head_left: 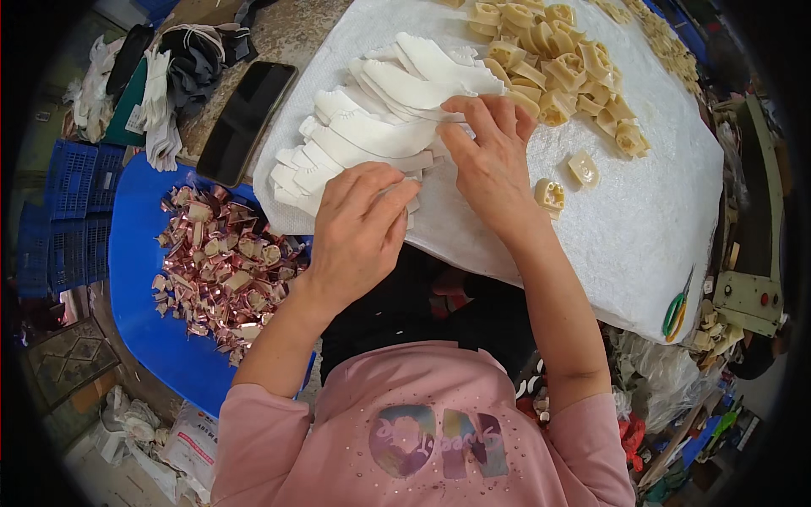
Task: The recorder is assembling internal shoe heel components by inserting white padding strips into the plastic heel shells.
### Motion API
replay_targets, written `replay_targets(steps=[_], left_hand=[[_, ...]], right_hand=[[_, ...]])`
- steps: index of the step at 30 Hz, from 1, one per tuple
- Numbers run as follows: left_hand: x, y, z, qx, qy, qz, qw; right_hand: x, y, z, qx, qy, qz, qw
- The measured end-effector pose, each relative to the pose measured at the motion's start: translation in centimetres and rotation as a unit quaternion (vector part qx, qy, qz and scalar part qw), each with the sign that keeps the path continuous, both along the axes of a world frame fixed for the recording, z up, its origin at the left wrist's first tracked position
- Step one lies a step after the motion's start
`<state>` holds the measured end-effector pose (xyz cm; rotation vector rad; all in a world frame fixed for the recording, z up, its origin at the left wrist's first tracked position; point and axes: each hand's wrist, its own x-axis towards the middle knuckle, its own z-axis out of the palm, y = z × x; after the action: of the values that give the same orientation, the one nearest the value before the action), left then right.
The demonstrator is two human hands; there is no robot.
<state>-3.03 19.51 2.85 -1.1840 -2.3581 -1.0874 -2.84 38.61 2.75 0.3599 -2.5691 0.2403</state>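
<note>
Overlapping white curved strips (372,135) lie in a fanned pile on the left part of the white-covered table. My left hand (359,224) is at the near edge of the pile, its fingers closed together by the strip ends; what they hold, if anything, is hidden. At the pile's right end my right hand (490,156) has its thumb and fingers pinched on a white strip. Right of that hand, two beige heel-shaped plastic pieces (550,197) rest apart from a larger heap of beige heel-shaped pieces (566,68).
On my left stands a blue basin (135,287) with many shiny pink pieces (224,270). A black phone (245,122) lies between gloves (156,101) and the white-covered tabletop (650,220). Scissors (675,314) with green and orange handles sit by the right edge.
</note>
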Motion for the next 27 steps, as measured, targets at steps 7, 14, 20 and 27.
replay_targets(steps=[7,14,20,27], left_hand=[[0.2,0.3,-1.0,-0.071,0.048,0.028,0.996],[0.8,0.4,0.3,-0.065,0.03,0.035,0.997],[3.7,3.0,1.4,0.303,-0.562,-0.173,0.749],[4.1,5.0,1.1,0.389,-0.665,-0.104,0.629]], right_hand=[[-0.2,-1.5,2.3,-0.071,0.067,-0.013,0.995],[1.3,1.5,6.6,-0.154,0.237,-0.03,0.959],[8.2,2.0,4.7,-0.022,0.161,0.043,0.986],[11.4,5.5,1.2,-0.336,0.013,-0.071,0.939]])
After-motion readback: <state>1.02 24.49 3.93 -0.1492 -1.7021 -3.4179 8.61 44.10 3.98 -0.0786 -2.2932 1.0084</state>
